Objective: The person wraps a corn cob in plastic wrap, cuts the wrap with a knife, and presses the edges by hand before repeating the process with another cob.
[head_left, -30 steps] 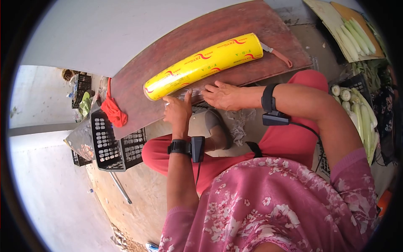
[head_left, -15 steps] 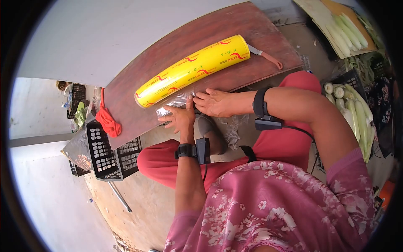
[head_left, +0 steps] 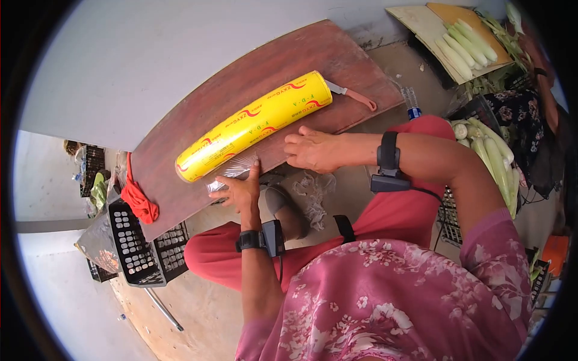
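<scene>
- On the near edge of the reddish wooden board point(head_left: 198, 120), the left hand point(head_left: 238, 191) pinches a crumpled sheet of clear film point(head_left: 232, 171) between thumb and fingers, closed on it at the board's lip.
- The film runs from that pinch toward 11 o'clock, up to the yellow roll of cling wrap point(head_left: 253, 126), which lies on its side across the board, slanting from 8 o'clock to 2 o'clock.
- The right hand point(head_left: 313, 150) lies flat, palm down, fingers stretched toward 9 o'clock, pressing on the board's edge just beside the roll's lower side; whether film sits under it I cannot tell.
- The two hands are near each other, the left at 7 o'clock from the right.
- A knife with a pink handle point(head_left: 355, 95) lies on the board at 3 o'clock from the roll's far end, just beside it.
- A red cloth point(head_left: 138, 201) hangs at the board's 8 o'clock corner, above a black crate point(head_left: 135, 249).
- Peeled pale corn cobs point(head_left: 463, 45) rest on cardboard at 2 o'clock, well apart from the hands.
</scene>
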Tool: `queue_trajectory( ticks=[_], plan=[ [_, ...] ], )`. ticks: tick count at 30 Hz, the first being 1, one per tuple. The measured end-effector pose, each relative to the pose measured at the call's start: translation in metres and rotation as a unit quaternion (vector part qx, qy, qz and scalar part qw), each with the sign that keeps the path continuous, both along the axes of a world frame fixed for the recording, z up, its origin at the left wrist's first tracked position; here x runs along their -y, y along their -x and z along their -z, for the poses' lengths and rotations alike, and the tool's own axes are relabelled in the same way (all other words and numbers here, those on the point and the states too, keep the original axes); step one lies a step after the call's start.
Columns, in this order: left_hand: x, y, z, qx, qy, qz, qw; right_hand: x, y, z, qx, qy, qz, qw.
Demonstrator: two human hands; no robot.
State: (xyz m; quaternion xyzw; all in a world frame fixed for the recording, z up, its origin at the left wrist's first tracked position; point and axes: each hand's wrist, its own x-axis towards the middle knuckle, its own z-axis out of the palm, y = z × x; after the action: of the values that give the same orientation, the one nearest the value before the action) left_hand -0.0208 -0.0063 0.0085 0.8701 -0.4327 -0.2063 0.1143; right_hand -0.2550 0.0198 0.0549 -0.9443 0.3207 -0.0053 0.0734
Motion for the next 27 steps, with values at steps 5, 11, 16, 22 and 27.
queue_trajectory(
  ticks=[5, 11, 16, 22, 27],
  plan=[
    [0.002, -0.004, 0.006, -0.001, 0.016, 0.012, 1.000, 0.005, 0.053, -0.059, -0.019, -0.064, 0.127, 0.990],
    [0.010, -0.017, 0.027, 0.035, 0.058, 0.042, 0.997, 0.025, 0.178, -0.090, 0.052, -0.028, 0.261, 0.963],
    [0.003, -0.014, 0.025, 0.039, 0.044, 0.052, 0.997, -0.001, 0.295, -0.078, 0.017, -0.006, 0.467, 0.884],
    [-0.001, -0.018, 0.029, 0.052, 0.080, 0.051, 0.994, -0.046, 0.390, -0.035, -0.031, 0.010, 0.715, 0.699],
    [-0.002, -0.026, 0.038, 0.044, 0.081, 0.058, 0.994, -0.070, 0.435, -0.012, -0.067, 0.075, 0.817, 0.568]
  ],
)
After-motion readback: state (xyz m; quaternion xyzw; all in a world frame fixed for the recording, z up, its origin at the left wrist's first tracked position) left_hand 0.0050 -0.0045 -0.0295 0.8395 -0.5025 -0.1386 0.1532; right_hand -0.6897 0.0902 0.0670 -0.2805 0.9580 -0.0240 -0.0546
